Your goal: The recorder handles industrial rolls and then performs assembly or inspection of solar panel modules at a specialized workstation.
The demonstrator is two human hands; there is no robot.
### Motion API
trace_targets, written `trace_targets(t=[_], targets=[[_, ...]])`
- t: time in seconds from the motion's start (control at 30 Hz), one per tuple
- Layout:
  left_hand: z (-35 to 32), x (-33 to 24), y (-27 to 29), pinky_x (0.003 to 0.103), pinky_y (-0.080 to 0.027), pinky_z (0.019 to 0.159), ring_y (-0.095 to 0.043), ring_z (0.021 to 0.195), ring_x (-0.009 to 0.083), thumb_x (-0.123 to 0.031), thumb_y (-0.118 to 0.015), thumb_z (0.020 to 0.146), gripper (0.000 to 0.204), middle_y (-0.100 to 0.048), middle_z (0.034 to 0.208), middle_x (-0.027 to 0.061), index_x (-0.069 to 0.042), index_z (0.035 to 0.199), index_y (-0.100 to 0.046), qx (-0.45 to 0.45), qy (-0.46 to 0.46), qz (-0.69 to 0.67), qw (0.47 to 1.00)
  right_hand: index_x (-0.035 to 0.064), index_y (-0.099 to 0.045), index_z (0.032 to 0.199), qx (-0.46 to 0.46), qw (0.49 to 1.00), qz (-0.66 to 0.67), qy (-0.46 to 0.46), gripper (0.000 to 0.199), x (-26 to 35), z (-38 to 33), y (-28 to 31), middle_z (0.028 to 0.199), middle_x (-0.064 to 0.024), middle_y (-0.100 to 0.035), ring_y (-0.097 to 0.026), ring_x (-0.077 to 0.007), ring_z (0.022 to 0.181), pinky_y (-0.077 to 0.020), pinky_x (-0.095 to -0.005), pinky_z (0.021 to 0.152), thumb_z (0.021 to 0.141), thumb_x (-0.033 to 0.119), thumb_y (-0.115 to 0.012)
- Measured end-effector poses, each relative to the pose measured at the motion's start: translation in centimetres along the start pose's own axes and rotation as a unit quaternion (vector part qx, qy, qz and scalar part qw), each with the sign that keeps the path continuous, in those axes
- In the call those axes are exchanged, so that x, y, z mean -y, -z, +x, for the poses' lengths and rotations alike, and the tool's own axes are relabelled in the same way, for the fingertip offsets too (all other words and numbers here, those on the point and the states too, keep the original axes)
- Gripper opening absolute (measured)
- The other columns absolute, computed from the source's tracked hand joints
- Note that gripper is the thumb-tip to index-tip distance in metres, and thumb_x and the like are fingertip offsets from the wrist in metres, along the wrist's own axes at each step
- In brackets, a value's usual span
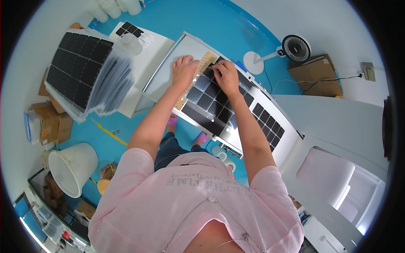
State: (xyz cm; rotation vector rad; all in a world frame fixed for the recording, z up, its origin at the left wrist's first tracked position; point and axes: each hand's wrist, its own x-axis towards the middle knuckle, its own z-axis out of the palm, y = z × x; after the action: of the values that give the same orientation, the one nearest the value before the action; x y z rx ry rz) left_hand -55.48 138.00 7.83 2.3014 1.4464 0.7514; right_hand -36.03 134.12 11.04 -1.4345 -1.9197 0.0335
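Note:
A solar panel (214,94) with a grid of dark square cells lies on the white worktable, and clear film over it catches the light. Along its left edge runs a pale, wood-coloured strip (205,62) with marks or holes. My left hand (184,72) rests palm down on the table surface, its fingers out and their tips by the strip. At the panel's far corner, my right hand (227,77) has its fingers bent and pressed together. Whatever they pinch is hidden under the fingertips.
Left of me stands a tall stack of solar panels (78,67) with film sheets hanging out. Beside it is a white jar (131,44). Another panel (268,125) lies on the right. A fan (296,48), a cardboard box (314,75) and a white bucket (73,168) stand around.

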Motion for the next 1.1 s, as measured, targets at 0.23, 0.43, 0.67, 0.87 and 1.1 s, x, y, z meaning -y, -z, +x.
trace_targets(t=[0.23,0.43,0.67,0.87,1.1], targets=[[-0.5,-0.5,-0.2,0.043,-0.036,0.094,-0.050,0.114,0.0273,-0.009,-0.065,0.084,0.031,-0.058,0.116,0.0046,-0.014,0.115,-0.066,-0.052,-0.018,-0.025,0.998,0.0043,-0.060,0.114,0.048,0.998,-0.016,-0.048,0.039,1.5,-1.2,-0.1,0.114,-0.0147,-0.060,-0.057,-0.0349,0.104,-0.0480,-0.0428,0.088,0.076,-0.005,-0.059],[-2.6,-2.5,-1.0,0.042,-0.046,0.090,-0.055,0.111,0.0287,-0.005,-0.059,0.085,0.033,-0.058,0.119,0.0079,-0.010,0.118,-0.061,-0.003,-0.162,-0.060,0.985,0.0009,-0.054,0.123,0.047,0.994,-0.007,-0.096,0.046,4.1,-5.8,1.7,0.119,-0.0190,-0.057,-0.056,-0.0378,0.108,-0.0465,-0.0442,0.093,0.077,-0.005,-0.058],[-0.8,-4.5,-1.9,0.043,-0.030,0.113,-0.040,0.135,0.0270,-0.025,-0.055,0.094,0.050,-0.048,0.140,0.0111,-0.004,0.138,-0.045,0.100,-0.198,0.106,0.969,-0.0015,-0.039,0.141,0.078,0.966,-0.136,-0.207,0.063,5.8,-11.8,2.6,0.147,-0.0216,-0.037,-0.035,-0.0394,0.136,-0.0296,-0.0475,0.112,0.089,0.026,-0.063],[-1.0,-4.5,-3.3,0.047,-0.024,0.116,-0.031,0.141,0.0354,-0.042,-0.056,0.092,0.068,-0.035,0.150,0.0201,-0.008,0.148,-0.034,0.096,-0.193,0.125,0.968,-0.0011,-0.036,0.144,0.066,0.969,-0.137,-0.197,0.067,4.8,-13.4,2.8,0.149,-0.0213,-0.035,-0.031,-0.0383,0.140,-0.0257,-0.0465,0.115,0.092,0.033,-0.058],[-0.8,-4.1,-3.3,0.048,-0.022,0.115,-0.028,0.141,0.0380,-0.052,-0.056,0.091,0.077,-0.034,0.150,0.0235,-0.005,0.148,-0.034,0.089,-0.233,0.144,0.958,-0.0012,-0.035,0.144,0.020,0.975,-0.032,-0.219,0.067,4.2,-14.0,4.2,0.150,-0.0223,-0.033,-0.030,-0.0410,0.140,-0.0255,-0.0472,0.115,0.093,0.036,-0.057]])
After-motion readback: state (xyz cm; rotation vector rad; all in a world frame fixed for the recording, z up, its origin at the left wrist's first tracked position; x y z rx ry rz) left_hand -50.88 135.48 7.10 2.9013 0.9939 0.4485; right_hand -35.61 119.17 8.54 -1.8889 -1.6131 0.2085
